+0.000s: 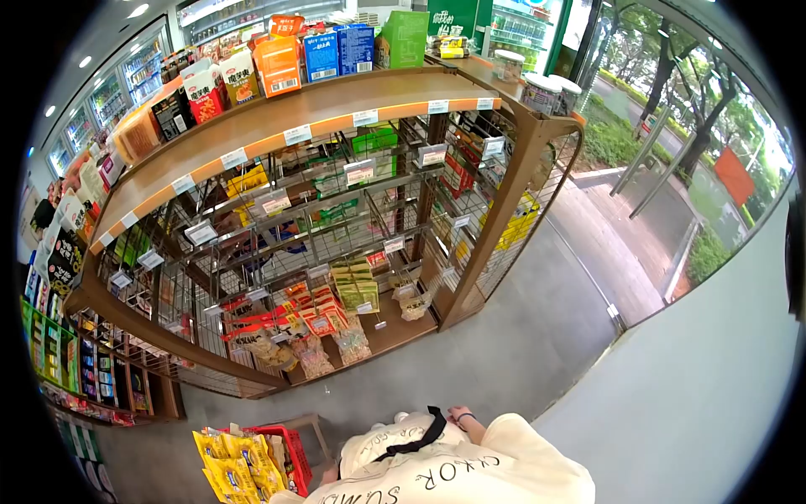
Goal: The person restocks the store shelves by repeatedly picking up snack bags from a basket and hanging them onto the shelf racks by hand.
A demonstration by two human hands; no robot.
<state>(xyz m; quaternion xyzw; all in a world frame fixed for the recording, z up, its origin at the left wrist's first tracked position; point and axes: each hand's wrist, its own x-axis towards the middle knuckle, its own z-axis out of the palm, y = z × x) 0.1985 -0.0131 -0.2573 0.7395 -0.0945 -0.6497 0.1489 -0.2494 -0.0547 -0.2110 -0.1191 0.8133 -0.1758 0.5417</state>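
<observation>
Head view: grey shop floor (520, 357), brown snack shelf (369, 95) ahead, glass door (655, 160) right. Yellow packets (233, 470) in red basket (296, 458), lower left. Can't tell if my right grip (458, 415) is closed; left grip hidden.

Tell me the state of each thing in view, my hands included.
Right hand: grip unclear
Left hand: mostly hidden, grip unclear
Red basket: loaded
Yellow packets: bunched in the basket
Display rack: partly stocked
Green box: standing upright
Jars: lids on

Ahead of the right hand (459, 415) stand lidded jars (541, 96); to its right, trees (703, 124) show through a glass door (645, 172).
</observation>
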